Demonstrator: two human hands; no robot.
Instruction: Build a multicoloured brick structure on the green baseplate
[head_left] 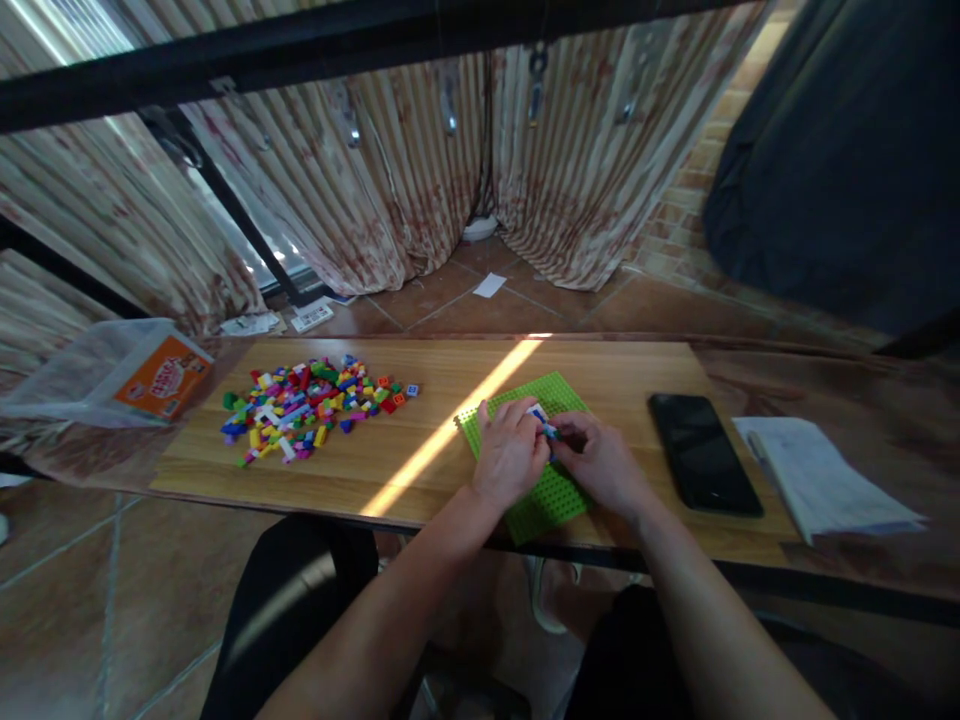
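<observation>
A green studded baseplate (551, 505) lies at an angle near the front edge of the wooden table. Over its middle, my left hand (510, 452) curls around a small cluster of white and blue toy bricks (537, 412), with its fingers closed against them. From the other side, my right hand (598, 462) pinches at the same cluster, thumb and forefinger together by a small dark green or teal piece. My fingers hide most of the cluster, so I cannot tell whether it is pressed onto the baseplate.
Left on the table (420, 360) is a loose pile of colourful toy bricks (300, 405). Beyond it stands a clear plastic bin (82, 370) with an orange label. Right of the baseplate lie a black phone (705, 455) and white papers (825, 475) with a pen.
</observation>
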